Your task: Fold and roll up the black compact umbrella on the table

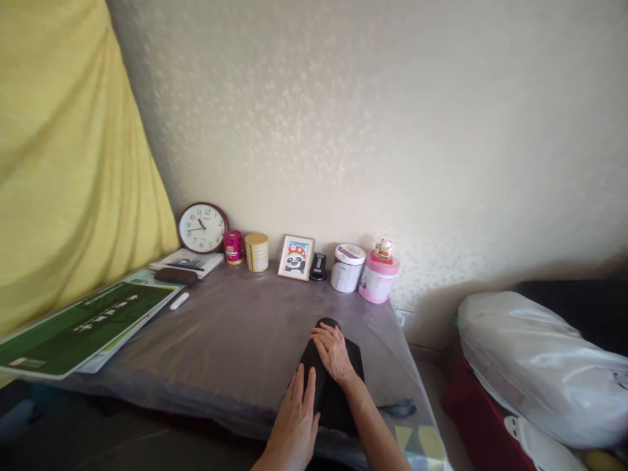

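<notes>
A flat black thing [354, 363] with a rounded end lies on the table near its front right; its kind I cannot make out. Across its upper part rests my right hand [333, 353], fingers stretched out and pressed lightly on it. My left hand [300, 400] is lower down, laid along the left side of the same black thing with its fingers extended. Both hands touch it, and neither seems wrapped around it. My forearms and hands hide part of its middle and near end.
Along the wall stand a clock [203, 227], a magenta can [233, 248], a yellow-lidded can [256, 254], a panda picture frame [296, 258] and two tubs [348, 269], one topped by a cat figurine [383, 249]. A green sheet [93, 324] lies left; a white bag [534, 360] sits right.
</notes>
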`<state>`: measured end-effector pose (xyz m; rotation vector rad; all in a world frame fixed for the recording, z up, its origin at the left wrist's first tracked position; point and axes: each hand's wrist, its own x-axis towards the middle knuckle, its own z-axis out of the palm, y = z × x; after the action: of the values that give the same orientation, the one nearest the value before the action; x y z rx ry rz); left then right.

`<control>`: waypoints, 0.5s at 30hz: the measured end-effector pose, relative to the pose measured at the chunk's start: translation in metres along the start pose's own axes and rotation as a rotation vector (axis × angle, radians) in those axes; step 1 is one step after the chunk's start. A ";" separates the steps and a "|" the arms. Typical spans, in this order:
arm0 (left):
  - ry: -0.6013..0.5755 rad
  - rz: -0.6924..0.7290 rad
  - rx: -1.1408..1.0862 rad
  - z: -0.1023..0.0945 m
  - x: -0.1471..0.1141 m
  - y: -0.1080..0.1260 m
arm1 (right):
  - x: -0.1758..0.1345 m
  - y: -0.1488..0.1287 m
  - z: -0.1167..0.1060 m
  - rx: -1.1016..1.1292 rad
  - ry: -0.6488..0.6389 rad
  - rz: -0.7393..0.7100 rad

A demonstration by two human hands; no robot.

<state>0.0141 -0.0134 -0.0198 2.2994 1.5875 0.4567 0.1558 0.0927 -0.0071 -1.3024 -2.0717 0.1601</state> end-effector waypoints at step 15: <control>0.004 0.035 -0.023 -0.012 -0.001 0.003 | -0.035 0.065 -0.053 0.031 0.164 0.749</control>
<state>0.0114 -0.0143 -0.0073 2.3140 1.5385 0.4857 0.2455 0.0827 -0.0116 -1.9410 -1.3565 0.3930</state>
